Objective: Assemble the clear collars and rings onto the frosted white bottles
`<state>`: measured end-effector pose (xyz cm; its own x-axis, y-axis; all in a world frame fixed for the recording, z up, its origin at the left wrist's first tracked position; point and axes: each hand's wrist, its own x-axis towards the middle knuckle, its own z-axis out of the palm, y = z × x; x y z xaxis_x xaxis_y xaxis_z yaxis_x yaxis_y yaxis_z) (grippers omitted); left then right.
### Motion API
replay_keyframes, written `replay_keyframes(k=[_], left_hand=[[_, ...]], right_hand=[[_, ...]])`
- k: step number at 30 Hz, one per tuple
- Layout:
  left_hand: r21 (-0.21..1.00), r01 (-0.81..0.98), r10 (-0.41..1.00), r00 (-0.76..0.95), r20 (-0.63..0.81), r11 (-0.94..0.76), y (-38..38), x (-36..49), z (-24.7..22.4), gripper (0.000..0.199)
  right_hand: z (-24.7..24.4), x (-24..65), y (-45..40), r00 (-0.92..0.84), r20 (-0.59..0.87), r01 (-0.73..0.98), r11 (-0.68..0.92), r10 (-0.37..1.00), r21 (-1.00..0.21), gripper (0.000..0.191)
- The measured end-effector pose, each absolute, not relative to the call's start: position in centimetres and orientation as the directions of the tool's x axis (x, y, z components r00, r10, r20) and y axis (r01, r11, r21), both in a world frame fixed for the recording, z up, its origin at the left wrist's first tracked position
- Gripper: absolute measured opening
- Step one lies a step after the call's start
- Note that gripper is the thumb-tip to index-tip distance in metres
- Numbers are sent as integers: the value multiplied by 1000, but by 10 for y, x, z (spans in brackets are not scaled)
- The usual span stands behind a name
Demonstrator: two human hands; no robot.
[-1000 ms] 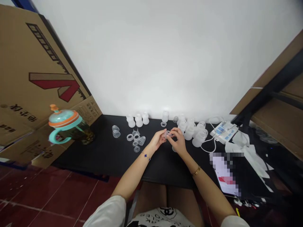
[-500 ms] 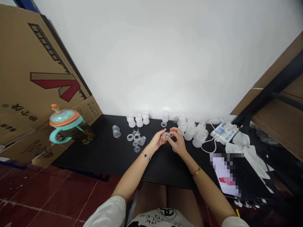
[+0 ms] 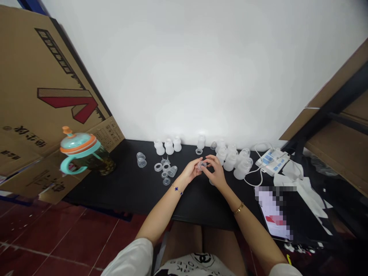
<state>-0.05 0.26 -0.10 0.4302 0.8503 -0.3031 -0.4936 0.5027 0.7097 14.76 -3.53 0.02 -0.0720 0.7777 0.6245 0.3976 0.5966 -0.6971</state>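
Observation:
Between my two hands, over the black table (image 3: pixel 132 195), is a small translucent ring-shaped part (image 3: pixel 202 165). My left hand (image 3: pixel 191 171) holds it from the left, and my right hand (image 3: pixel 215 172) has its thumb and fingers on its right side. Another ring (image 3: pixel 199 151) lies beyond them, before a white bottle (image 3: pixel 201 142). Several loose rings and clear pieces (image 3: pixel 166 167) lie left of my hands. Three white bottles (image 3: pixel 169 146) stand behind those. Several capped bottles (image 3: pixel 230 160) are grouped on the right. A clear piece is partly hidden under my right hand.
Two clear caps (image 3: pixel 141 160) lie farther left. A large teal and orange jug (image 3: pixel 83 153) stands beside a cardboard box (image 3: pixel 51 103). On the right are a power strip (image 3: pixel 271 161) with a white cable, crumpled paper (image 3: pixel 304 184) and a tablet-like device (image 3: pixel 273 214).

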Motion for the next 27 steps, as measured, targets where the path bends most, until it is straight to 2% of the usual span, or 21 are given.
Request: replay_keyframes(k=[5,7,9,12,14,16,19,21,24,27], left_hand=[[736,-463,845,456,-279,494,2,2,-3,36],[799,-412,870,418,-262,439,2,2,-2,39],[902,-309,928,315,-201,301,2,-1,-1,39],[996,-61,998,1,60,-60,3,-12,4,29],[958,139,938,-210,278,-253,5,-24,8,19],[877,352,845,-304,439,-328,9,-36,12,22],[720,645,765,-320,559,-256,15,-52,14,40],[634,759,737,-342,583,-149,21,-60,12,50],[561,828,730,-367,577,-27,29,-71,5,59],[532,846,739,-371,563,19,36,-80,-2,58]], right_hand=[[-3,147,-34,-25,627,424,576,779,-699,13],[-3,147,-35,-5,623,432,563,782,-705,14],[-2,147,-34,36,613,428,542,790,-723,15],[-3,148,-33,100,564,395,488,820,-779,18],[-4,149,-31,113,529,382,455,841,-805,22],[-5,150,-30,108,516,390,441,850,-808,24],[-6,150,-31,80,512,396,444,855,-804,25],[-5,149,-32,62,523,405,458,850,-791,25],[-5,149,-33,50,542,420,475,839,-774,25],[-7,149,-32,46,545,426,477,837,-769,25]])
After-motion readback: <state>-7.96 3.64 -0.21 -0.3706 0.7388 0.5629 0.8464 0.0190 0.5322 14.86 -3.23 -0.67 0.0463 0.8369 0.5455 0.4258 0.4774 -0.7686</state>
